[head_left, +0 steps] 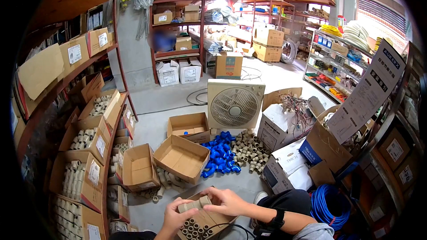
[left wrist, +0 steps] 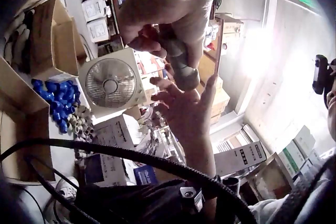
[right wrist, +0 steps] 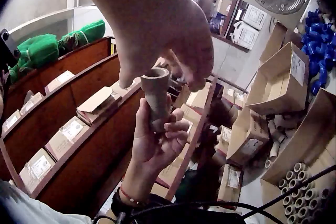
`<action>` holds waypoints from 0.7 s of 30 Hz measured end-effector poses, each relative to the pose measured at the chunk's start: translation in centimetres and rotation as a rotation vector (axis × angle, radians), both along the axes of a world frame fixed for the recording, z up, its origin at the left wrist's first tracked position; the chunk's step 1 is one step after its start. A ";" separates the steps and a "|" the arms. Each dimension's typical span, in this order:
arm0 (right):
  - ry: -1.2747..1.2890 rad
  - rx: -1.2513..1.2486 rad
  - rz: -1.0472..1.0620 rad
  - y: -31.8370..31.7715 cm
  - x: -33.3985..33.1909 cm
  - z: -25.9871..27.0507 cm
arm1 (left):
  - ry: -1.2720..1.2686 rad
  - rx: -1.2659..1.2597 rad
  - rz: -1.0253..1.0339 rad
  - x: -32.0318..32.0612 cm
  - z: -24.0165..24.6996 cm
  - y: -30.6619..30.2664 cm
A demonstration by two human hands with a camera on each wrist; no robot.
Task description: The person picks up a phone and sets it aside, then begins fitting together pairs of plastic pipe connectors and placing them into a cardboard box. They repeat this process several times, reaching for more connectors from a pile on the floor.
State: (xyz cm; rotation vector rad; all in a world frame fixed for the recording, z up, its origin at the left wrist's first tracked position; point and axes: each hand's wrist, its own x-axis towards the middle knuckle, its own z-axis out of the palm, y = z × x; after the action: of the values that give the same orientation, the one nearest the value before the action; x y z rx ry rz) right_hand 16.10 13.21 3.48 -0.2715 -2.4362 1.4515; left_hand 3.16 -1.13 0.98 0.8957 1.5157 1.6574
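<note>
Beige-grey pipe fittings (head_left: 194, 205), apparently end to end in a short row, lie in the grip of my left hand (head_left: 172, 217), whose fingers and thumb curl round them. In the right wrist view the wide rim of the end fitting (right wrist: 156, 90) faces up, above my left hand (right wrist: 155, 148). My right hand (head_left: 227, 203) is at the other end, thumb and fingers spread around it; in the left wrist view its fingers (left wrist: 163, 90) are apart. Below both hands is a cardboard box (head_left: 222, 218) with rows of upright fittings (head_left: 191, 230).
Beyond are cardboard boxes (head_left: 182, 155), a pile of blue fittings (head_left: 219, 153), loose beige fittings (head_left: 251, 149) and a box fan (head_left: 235, 106). Shelves with boxes of fittings (head_left: 84, 138) stand left. A blue hose coil (head_left: 329, 206) lies right. A black cable (left wrist: 131, 155) crosses the left wrist view.
</note>
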 end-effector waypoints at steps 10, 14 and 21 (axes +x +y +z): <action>0.184 0.139 0.075 0.6 0.1 0.4 | -0.430 -0.081 -0.048 -0.5 -0.5 -0.4; 0.191 0.102 0.082 0.8 0.2 -0.4 | -0.246 -0.047 -0.090 -0.7 -1.2 -0.3; 0.230 0.122 0.104 0.8 0.5 -0.4 | -0.188 -0.071 -0.149 -0.9 -1.6 -0.5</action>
State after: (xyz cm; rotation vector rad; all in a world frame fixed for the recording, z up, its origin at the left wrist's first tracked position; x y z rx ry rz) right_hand 16.65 14.04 3.08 0.0476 -2.3681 1.2886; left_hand 2.28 -1.59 -0.58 0.7727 1.3391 1.5254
